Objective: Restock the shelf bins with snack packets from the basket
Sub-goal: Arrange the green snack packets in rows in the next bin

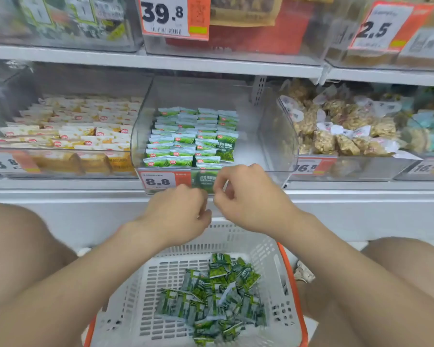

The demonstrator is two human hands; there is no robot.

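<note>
A clear shelf bin (273, 136) in the middle holds neat rows of green snack packets (191, 141) on its left side; its right side is bare. In front of its 8.8 price tag (158, 181), my left hand (181, 214) and my right hand (246, 196) meet with curled fingers. Both pinch a green packet (204, 182) between them. Below my arms stands the white basket (236, 236) with an orange rim, and a loose heap of several green packets (211, 296) lies inside it.
The bin to the left (60, 136) is stacked with yellow-and-white packets. The bin to the right (341, 126) holds bagged nut clusters. More bins and price tags line the shelf above (211, 63). My knees flank the basket.
</note>
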